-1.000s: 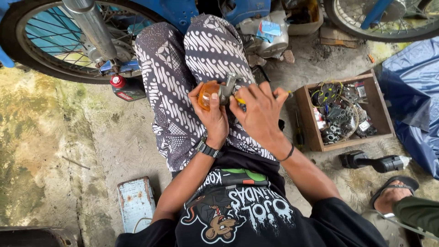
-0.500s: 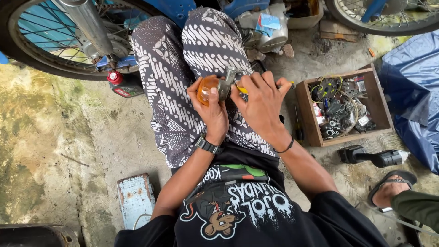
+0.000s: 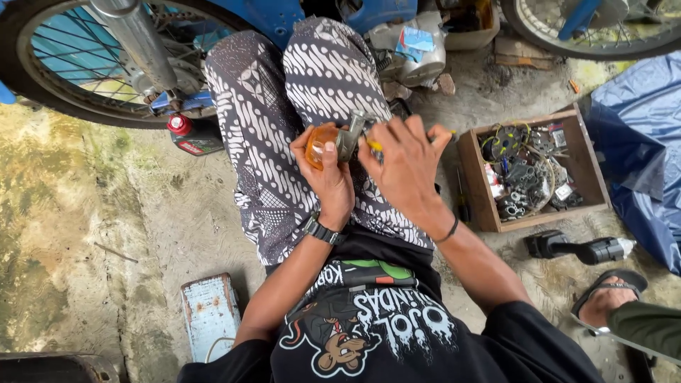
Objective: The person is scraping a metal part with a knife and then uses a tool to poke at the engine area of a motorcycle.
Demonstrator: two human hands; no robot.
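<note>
While the view has crept in a bit closer over the last second, the hands have hardly shifted, so whatever's being worked on that orange lamp [image 3: 320,144] looks mid-way, not finished. Left hand [image 3: 328,177] is wrapped round the lamp, held over the lap above the patterned trousers [image 3: 284,106]. Right hand [image 3: 404,167] is clenched on a yellow-handled tool [image 3: 374,145] at the lamp's grey metal bracket [image 3: 352,136]. Lamp lies roughly left-to-right, orange lens end pointing left, bracket end right and slightly far.

Tool under right hand [image 3: 408,167] mostly hidden, only yellow tip shows. Box [image 3: 474,184] contents right of it too small to ID.
</note>
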